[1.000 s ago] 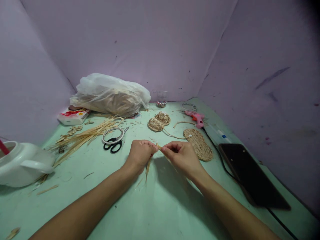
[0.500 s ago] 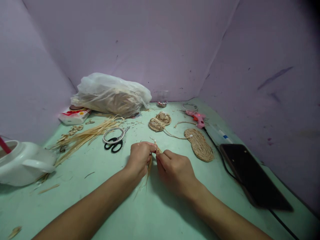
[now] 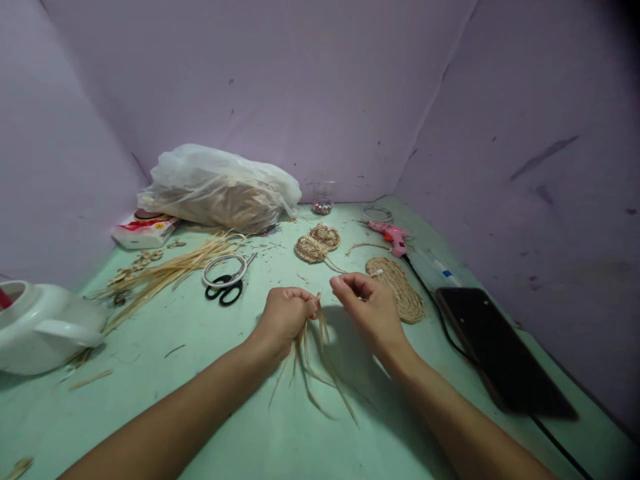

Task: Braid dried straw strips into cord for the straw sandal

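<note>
My left hand (image 3: pixel 289 312) is closed in a pinch around one end of a small bunch of dried straw strips (image 3: pixel 324 367). Their loose tails fan downward over the table. Just to the right, my right hand (image 3: pixel 371 308) is apart from the strips, fingers loosely curled with a gap between thumb and fingertips, holding nothing visible. Behind that hand lies a coiled straw sole-shaped piece (image 3: pixel 403 293), partly covered by it. Farther back sits another coiled straw piece (image 3: pixel 318 244), with a thin cord trailing from it.
Black-handled scissors (image 3: pixel 223 291) lie under a tape roll (image 3: pixel 223 273), near more loose straw (image 3: pixel 185 263). A stuffed plastic bag (image 3: pixel 220 183) stands behind. On the right are a pink glue gun (image 3: pixel 391 235), its cord and a dark phone (image 3: pixel 505 353); a white pot (image 3: pixel 45 330) stands left.
My right hand has let go of the straw and moved right and up, opening its fingers. The strips now hang spread out from my left hand, which stays nearly in place.
</note>
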`<act>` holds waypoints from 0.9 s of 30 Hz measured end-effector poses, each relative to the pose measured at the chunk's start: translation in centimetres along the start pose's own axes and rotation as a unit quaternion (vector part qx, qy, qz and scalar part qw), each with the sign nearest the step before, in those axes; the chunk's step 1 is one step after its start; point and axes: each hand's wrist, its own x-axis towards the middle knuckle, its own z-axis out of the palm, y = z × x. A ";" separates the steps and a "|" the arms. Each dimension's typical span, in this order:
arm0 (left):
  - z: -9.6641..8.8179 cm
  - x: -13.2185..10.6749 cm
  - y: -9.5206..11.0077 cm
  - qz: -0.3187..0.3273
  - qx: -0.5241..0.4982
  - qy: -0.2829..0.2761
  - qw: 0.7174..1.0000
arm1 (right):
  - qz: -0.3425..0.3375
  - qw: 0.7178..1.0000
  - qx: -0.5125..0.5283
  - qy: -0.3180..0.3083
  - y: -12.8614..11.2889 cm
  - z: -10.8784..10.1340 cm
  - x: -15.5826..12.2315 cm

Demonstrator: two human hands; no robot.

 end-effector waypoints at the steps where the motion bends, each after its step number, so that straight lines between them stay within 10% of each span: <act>1: 0.0 -0.1 -0.1 0.012 0.022 -0.006 1.000 | 0.064 0.996 0.046 -0.036 0.3 -0.1 0.5; 12: -0.1 -0.4 0.1 0.097 0.092 -0.068 0.989 | 0.171 0.961 0.149 -0.157 1.3 0.4 0.8; 19: -0.6 -1.9 0.9 0.187 0.099 -0.124 0.969 | 0.346 0.811 0.398 -0.253 0.8 0.6 0.4; 27: -0.5 -0.2 0.3 0.063 -0.062 -0.043 0.995 | 0.258 0.857 0.391 -0.215 0.1 -0.1 0.7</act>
